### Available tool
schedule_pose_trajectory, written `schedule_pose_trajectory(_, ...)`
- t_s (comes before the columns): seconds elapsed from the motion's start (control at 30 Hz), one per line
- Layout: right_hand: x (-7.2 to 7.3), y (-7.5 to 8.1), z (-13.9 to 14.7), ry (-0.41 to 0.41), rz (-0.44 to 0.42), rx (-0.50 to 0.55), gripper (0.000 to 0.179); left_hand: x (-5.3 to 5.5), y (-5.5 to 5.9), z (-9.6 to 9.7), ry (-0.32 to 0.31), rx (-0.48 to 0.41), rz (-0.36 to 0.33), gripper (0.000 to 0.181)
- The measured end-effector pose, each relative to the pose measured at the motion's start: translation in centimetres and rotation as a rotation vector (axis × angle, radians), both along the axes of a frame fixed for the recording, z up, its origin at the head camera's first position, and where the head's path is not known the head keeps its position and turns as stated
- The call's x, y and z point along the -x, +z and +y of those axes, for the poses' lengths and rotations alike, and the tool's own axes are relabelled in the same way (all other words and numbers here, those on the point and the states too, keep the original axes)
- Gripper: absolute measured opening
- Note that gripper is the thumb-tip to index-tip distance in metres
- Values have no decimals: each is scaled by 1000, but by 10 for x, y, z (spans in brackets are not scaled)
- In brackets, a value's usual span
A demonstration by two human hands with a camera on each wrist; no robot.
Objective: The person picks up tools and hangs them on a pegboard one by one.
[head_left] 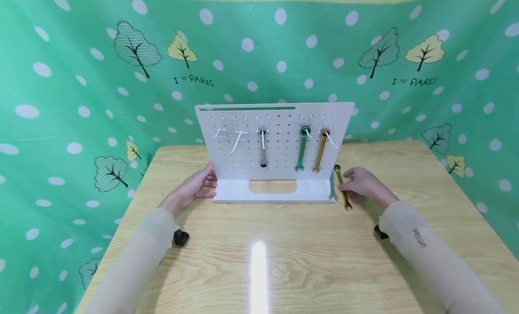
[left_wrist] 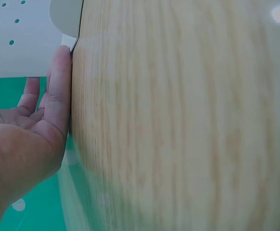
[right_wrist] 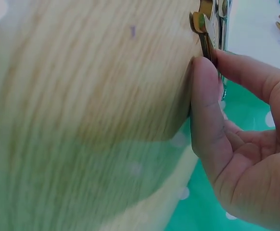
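A white pegboard stand (head_left: 279, 158) stands upright on the table. My left hand (head_left: 198, 185) rests against its left edge. In the left wrist view the thumb (left_wrist: 59, 91) lies straight along the table with its tip at the base corner, and other fingers reach partly behind the board. On the other side my right hand (head_left: 362, 186) pinches a gold wrench (head_left: 343, 192) between thumb and index finger, just beside the stand's right end. A teal-green wrench (head_left: 333, 188) lies on the right end of the base, next to the gold one.
White hooks hang on the board. A silver wrench (head_left: 263, 156), a green wrench (head_left: 302, 149) and an orange-gold wrench (head_left: 320, 152) hang there; the two left hooks (head_left: 239, 138) carry nothing. The wooden table (head_left: 316, 260) spreads in front, a green dotted cloth (head_left: 259, 61) behind.
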State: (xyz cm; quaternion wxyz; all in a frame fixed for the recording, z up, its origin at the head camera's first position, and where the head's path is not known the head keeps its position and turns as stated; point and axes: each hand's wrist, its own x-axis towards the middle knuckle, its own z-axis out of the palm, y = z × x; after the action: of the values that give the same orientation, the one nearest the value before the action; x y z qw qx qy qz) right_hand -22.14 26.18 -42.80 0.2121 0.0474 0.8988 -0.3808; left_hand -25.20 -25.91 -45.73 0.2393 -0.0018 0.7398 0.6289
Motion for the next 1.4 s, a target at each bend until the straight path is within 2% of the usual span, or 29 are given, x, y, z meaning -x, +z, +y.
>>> schedule_pose_trajectory(0.13, -5, -3, 7, -11, -28, 46, 63, 1, -4, 7, -5, 0, -13, 89)
schedule_pose_trajectory(0.37, -6, -2, 25, 24, -97, 149, 59, 6, -7, 14, -18, -11, 3, 90)
schedule_pose_trajectory(0.5, -13, -2, 34, 26, -101, 208, 63, 7, -15, 22, -6, -22, -20, 90)
schedule_pose_trajectory(0.57, -18, -2, 40, 2, -114, 289, 62, 6, -21, 27, -3, -34, -44, 89)
schedule_pose_trajectory(0.73, -33, 1, 43, -70, -188, 657, 58, 4, -26, 34, -13, -34, -51, 89)
schedule_pose_trajectory(0.8, -37, 5, 36, -54, -201, 765, 59, 4, -25, 33, -5, -27, -42, 90)
schedule_pose_trajectory(0.9, -42, 14, 22, 24, -184, 843, 60, 3, -22, 28, -1, -13, -33, 91)
schedule_pose_trajectory(1.03, -49, 25, 6, 91, -173, 907, 62, 3, -21, 23, 3, -10, -40, 92)
schedule_pose_trajectory(1.17, -56, 33, -6, 132, -164, 897, 61, 3, -18, 20, -6, -16, -35, 92)
schedule_pose_trajectory(1.4, -57, 29, -43, 284, -252, 850, 65, 1, -4, 1, 6, 14, -6, 92)
